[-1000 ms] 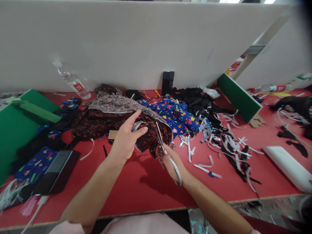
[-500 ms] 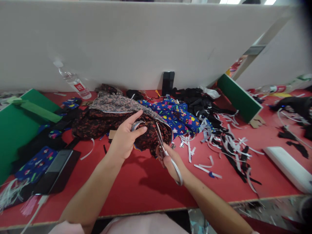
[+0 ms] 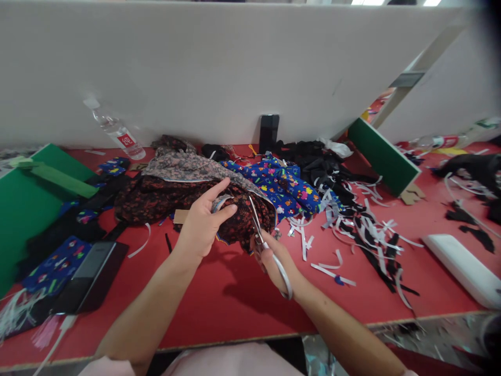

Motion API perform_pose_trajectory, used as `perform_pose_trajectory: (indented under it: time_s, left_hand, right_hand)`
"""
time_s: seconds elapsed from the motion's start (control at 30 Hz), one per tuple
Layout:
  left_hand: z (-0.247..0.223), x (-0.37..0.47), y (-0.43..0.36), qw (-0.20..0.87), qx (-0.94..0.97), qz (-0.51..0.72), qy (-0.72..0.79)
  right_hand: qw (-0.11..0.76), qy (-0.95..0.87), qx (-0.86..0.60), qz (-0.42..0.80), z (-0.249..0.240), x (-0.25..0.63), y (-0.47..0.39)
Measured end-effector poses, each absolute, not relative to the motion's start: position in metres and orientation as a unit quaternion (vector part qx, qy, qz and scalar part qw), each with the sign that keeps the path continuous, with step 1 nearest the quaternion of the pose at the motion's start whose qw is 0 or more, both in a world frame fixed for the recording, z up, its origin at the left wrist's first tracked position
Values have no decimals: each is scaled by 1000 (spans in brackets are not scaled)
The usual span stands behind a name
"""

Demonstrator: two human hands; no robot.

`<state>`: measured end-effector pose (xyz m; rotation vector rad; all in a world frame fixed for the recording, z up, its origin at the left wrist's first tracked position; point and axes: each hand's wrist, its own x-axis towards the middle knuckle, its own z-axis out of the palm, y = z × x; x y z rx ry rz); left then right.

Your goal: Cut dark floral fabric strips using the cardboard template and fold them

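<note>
My right hand is wrapped round a pair of scissors with pale handles, the blades pointing up and away from me over the cloth. In front of both hands lies a bunched dark floral fabric with red-brown flowers; a greyish floral fold lies across its top. My left hand is at the fabric's near edge, thumb and index finger stretched out and apart. Its other fingers are mostly hidden. Between thumb and index finger a light-edged bit of cloth shows.
A blue patterned cloth and a phone are behind. White and black strips litter the right, near a white case. On the left are a water bottle, a dark device and a green board.
Almost nothing differs. The whole view has shifted very slightly, while both hands, the scissors and the fabric keep the same pose.
</note>
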<state>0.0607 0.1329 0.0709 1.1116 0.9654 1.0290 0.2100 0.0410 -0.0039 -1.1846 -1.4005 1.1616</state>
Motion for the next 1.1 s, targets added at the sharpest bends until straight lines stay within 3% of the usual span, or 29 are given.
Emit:
perform_pose_trajectory:
  time_s: [0.57,1.1]
  left_hand:
    - [62,61,134,588,518,469,408]
    - [57,75,126,522,495,568,400]
  right_hand:
    - [479,-543,-486,489,-7,209,40]
    - [477,-544,-481,496,-11,206,39]
